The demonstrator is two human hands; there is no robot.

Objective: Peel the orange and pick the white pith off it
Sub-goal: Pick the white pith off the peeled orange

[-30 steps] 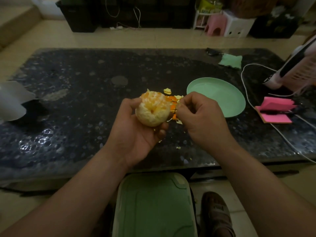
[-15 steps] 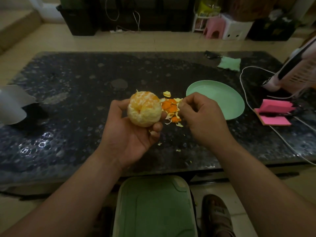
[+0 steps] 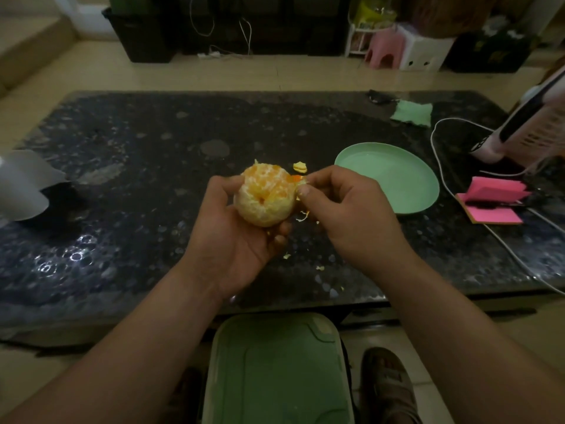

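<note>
Orange [image 3: 264,198]: rind off, held over the table [image 3: 137,179], core end turned up so you can see the pith [image 3: 260,215] left on it.
Left hand [image 3: 232,240]: your fingers curl round the orange from below, leaving its top and right side free for picking.
Right hand [image 3: 345,215]: thumb and forefinger pinch at the orange's right edge, seemingly on a pith shred.
Scraps [image 3: 300,166]: peel bits lie just beyond your hands.
Plate [image 3: 428,191]: near, on your right; probably for the cleaned fruit.
</note>
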